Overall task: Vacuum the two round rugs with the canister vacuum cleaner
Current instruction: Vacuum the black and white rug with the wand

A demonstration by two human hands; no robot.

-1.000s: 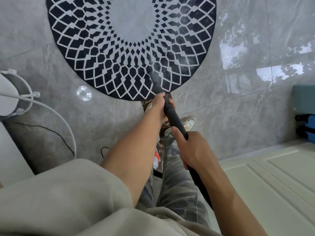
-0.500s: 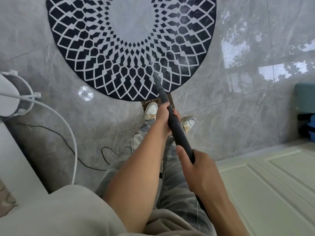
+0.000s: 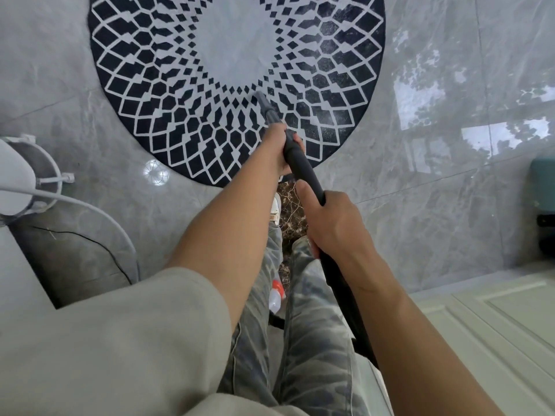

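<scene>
A person vacuums a round black-and-white rug (image 3: 144, 94) that lies ahead of both hands on a grey tiled floor (image 3: 435, 205). The dark vacuum wand (image 3: 303, 169) runs lengthwise from the body toward the rug's pale centre, with its nozzle (image 3: 260, 98) set on the patterned ring just short of that centre. The left hand (image 3: 279, 148), nearer the rug and over its near edge, is wrapped round the wand. The right hand (image 3: 333, 223), off the rug, grips it further back. No brand, label or writing is legible. The second rug is out of view.
</scene>
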